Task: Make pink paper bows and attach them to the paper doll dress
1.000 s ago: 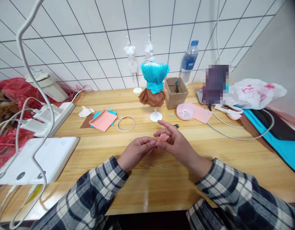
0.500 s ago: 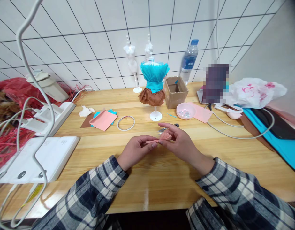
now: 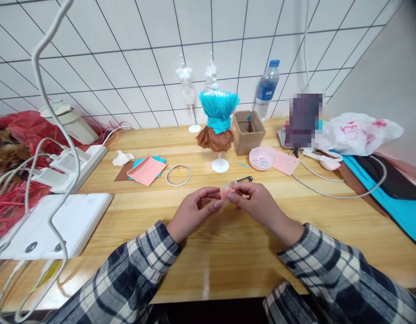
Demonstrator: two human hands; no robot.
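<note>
Pleated pink paper (image 3: 225, 193) is sitting between my two hands, showing its folds above the pinch. My left hand (image 3: 196, 210) is gripping it from nine o'clock, thumb set against fingers, and my right hand (image 3: 257, 201) is pinching it from three. Measuring from the paper, a black-handled tool (image 3: 243, 180) is lying near at two o'clock, a turquoise-and-brown paper dress (image 3: 219, 123) is standing on its form at twelve, and a pale ring (image 3: 178, 183) is resting flat at ten.
</note>
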